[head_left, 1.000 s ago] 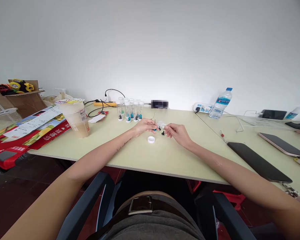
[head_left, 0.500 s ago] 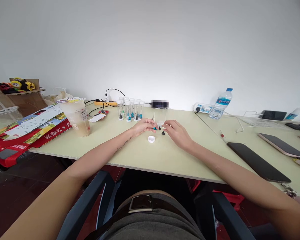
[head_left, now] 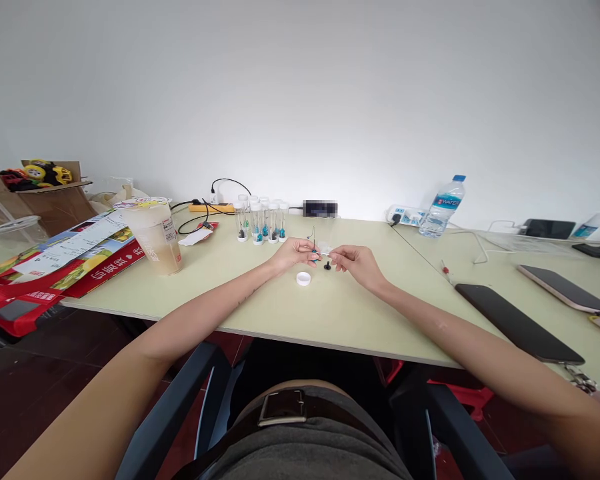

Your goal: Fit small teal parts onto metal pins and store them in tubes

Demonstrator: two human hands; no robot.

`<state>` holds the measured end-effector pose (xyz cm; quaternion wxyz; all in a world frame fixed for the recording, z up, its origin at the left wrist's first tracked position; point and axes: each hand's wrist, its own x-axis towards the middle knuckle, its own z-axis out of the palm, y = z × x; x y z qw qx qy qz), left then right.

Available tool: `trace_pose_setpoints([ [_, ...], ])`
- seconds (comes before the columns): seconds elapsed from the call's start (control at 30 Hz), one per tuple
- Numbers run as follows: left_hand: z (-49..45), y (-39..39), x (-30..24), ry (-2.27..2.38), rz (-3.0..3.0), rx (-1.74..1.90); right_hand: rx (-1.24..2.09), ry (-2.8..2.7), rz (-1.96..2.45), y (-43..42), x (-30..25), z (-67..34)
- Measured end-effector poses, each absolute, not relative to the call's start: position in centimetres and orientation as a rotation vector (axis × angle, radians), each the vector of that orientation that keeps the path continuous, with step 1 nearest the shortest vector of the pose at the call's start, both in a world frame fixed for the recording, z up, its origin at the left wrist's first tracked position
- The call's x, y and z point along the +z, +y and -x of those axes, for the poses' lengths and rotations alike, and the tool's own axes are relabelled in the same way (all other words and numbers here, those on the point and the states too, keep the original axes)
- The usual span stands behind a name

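Observation:
My left hand (head_left: 294, 253) pinches a small teal-headed pin with a thin dark stem (head_left: 313, 245) over the pale green table (head_left: 260, 293). My right hand (head_left: 354, 261) is pinched too, holding a small clear tube (head_left: 324, 249) up against the pin. A white cap (head_left: 303, 279) lies on the table just below my hands. A small black pin (head_left: 327, 266) sits between them on the tabletop. A cluster of several clear tubes with white caps (head_left: 261, 220) stands behind my left hand.
A lidded milk-tea cup (head_left: 153, 235) and red printed bags (head_left: 55, 257) lie at the left. A water bottle (head_left: 441, 207), power strips and cables line the back edge. A dark tablet (head_left: 517, 323) and a phone (head_left: 565, 289) lie at the right. A cardboard box with toys (head_left: 40, 183) stands far left.
My right hand closed from a loose cover over the tube into a pinch on it, and both hands shifted slightly so the pin meets the tube's mouth.

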<state>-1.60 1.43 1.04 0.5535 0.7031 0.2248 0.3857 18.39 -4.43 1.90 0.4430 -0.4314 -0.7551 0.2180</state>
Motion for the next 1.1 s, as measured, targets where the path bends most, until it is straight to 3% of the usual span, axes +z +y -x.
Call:
trace_pose_setpoints([
  [0.1,1.47,1.21,1.15,0.548,-1.688,0.933,0.821,-1.74,1.052,-4.2,1.75,-18.18],
  [0.2,1.41,0.96,1.32,0.581,-1.703,0.954,0.888,-1.702,1.027,-4.28,1.73,-17.95],
  [0.47,1.9,1.67,1.09,0.536,-1.617,0.988,0.202,-1.976,1.03,-4.9,2.1,-18.11],
  [0.67,1.65,1.17,1.32,0.571,-1.672,0.934,0.442,-1.917,1.059,-4.46,1.63,-18.33],
  [0.73,1.62,1.06,1.42,0.582,-1.67,0.93,0.382,-1.94,1.071,-4.39,1.56,-18.43],
  [0.9,1.88,1.42,1.31,0.581,-1.636,0.914,-0.354,-2.195,1.11,-4.73,1.89,-18.61],
  [0.97,1.93,1.5,1.27,0.572,-1.627,0.899,-0.496,-2.247,1.113,-4.85,1.99,-18.6],
  [1.1,1.78,1.13,1.49,0.569,-1.616,0.885,-0.302,-2.202,1.089,-4.75,1.92,-18.52],
])
